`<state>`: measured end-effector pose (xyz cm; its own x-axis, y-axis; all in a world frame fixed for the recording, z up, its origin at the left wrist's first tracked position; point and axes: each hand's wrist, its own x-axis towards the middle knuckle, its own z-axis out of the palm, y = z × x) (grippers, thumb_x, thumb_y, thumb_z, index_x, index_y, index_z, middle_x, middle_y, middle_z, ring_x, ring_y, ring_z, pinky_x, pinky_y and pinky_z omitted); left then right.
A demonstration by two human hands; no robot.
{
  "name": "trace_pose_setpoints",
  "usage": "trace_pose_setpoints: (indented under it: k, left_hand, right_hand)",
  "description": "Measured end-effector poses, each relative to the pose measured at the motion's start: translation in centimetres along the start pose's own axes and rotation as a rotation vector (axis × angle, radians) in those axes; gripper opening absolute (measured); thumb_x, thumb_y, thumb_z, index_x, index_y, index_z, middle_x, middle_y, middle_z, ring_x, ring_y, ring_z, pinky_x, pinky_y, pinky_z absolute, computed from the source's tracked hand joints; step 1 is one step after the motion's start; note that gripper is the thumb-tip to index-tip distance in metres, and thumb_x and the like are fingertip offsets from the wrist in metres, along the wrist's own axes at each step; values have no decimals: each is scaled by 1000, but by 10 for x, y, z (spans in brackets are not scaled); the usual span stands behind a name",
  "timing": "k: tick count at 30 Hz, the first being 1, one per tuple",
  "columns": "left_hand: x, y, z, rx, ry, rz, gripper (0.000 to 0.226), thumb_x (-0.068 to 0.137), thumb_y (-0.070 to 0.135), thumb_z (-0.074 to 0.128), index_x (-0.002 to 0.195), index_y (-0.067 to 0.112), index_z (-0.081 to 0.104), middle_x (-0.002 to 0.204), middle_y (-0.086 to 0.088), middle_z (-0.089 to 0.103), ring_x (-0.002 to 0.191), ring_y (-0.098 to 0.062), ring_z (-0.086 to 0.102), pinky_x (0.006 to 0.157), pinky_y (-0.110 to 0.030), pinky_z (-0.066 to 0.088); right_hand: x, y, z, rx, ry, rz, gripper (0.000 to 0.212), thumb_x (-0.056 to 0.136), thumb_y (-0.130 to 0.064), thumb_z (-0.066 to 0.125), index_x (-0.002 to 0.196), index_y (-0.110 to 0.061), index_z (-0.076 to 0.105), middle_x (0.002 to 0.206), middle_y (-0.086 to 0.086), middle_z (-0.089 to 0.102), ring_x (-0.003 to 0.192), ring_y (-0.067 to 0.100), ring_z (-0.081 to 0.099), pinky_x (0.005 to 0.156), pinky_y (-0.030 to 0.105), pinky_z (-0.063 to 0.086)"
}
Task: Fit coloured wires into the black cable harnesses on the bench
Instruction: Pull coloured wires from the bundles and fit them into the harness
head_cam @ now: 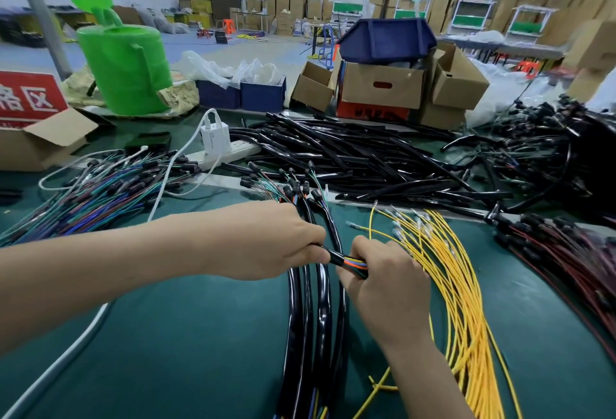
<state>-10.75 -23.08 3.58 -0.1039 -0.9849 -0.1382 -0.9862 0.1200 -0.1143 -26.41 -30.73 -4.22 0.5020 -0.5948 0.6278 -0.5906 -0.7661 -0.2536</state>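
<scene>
The left hand [276,241] grips the end of a black tube [336,256] low over the green desk [186,335]. The right hand [383,272], just beside it, pinches a bunch of coloured wires [356,265] that stick out of that tube. Under the hands lie long black cables [320,312], side by side. Yellow wires [460,285] lie in a loose bunch just right of the right hand. Farther back is a big pile of tubes [350,151], with a white plug strip [233,151] to its left. Behind them stand a green watering can [126,68] and brown boxes [380,85].
</scene>
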Motion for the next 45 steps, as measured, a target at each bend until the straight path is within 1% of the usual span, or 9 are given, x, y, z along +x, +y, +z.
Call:
trace_pose_setpoints:
  k: [4, 9, 13, 17, 22, 26, 35, 39, 45]
  left_hand:
    - [8, 13, -2, 93, 11, 19, 34, 99, 49, 22, 84, 20, 33, 63, 4, 34, 53, -17, 33, 55, -34, 27]
    - [16, 29, -4, 122, 10, 10, 33, 101, 44, 25, 85, 17, 34, 65, -1, 36, 51, -16, 34, 46, -33, 26]
    - [18, 35, -6, 96, 20, 24, 29, 102, 43, 26, 82, 21, 29, 65, -2, 36, 50, -17, 34, 51, -32, 31]
    - [17, 38, 3, 48, 56, 23, 31, 102, 41, 26, 85, 16, 34, 64, -2, 36, 52, -21, 37, 51, -33, 31]
    - [-10, 24, 25, -644, 18, 30, 24, 100, 37, 40, 101, 15, 50, 58, 7, 42, 51, -7, 41, 53, -20, 35]
    - [-42, -13, 47, -1215, -227, -23, 33, 92, 45, 42, 89, 15, 57, 55, 8, 47, 44, -11, 42, 47, -18, 37]
    - [-102, -49, 79, -1732, -348, -81, 36, 88, 53, 56, 92, 17, 59, 55, 4, 38, 41, -10, 32, 40, -18, 30]
    - [-109, -43, 54, -1970, -218, -145, 40, 72, 56, 73, 90, 22, 62, 51, 8, 29, 36, -3, 22, 35, -10, 25]
    - [-87, -39, -32, -1902, 315, 125, 29, 77, 50, 67, 92, 25, 68, 49, 9, 21, 35, -1, 16, 32, -8, 23]
  right_hand:
    - [-2, -1, 0, -24, 7, -17, 58, 47, -22, 91, 57, -21, 34, 46, -6, 34, 45, 23, 33, 38, 26, 27]
    - [-2, 6, -1, 32, -1, 8, 27, 54, -17, 77, 53, -13, 50, 44, -1, 45, 47, 22, 31, 41, 19, 16]
    - [-4, 7, 1, 71, 2, -8, 14, 59, -15, 69, 56, -13, 56, 47, -1, 51, 47, 28, 47, 41, 23, 26]
    - [-2, 4, -4, 116, 107, -72, 49, 88, -48, 52, 55, -13, 49, 48, -7, 38, 45, 23, 41, 41, 19, 17]
    - [1, 6, -2, 103, 282, -89, 35, 75, -33, 67, 56, -13, 47, 53, -7, 42, 57, 19, 42, 39, 28, 32]
    - [3, 22, 1, 130, 333, 23, 40, 81, -49, 58, 66, -12, 56, 68, -1, 57, 76, 26, 49, 66, 36, 39]
    - [5, 47, -3, 154, 515, 474, 59, 76, -61, 52, 99, -9, 67, 118, 13, 59, 120, 38, 45, 91, 48, 33]
    - [6, 46, -3, 147, 479, 490, 60, 72, -46, 72, 115, -7, 60, 133, 16, 50, 130, 39, 36, 96, 54, 29]
    - [5, 37, 2, 204, 423, 419, 75, 65, -34, 84, 128, -15, 48, 145, 12, 36, 137, 32, 25, 100, 59, 22]
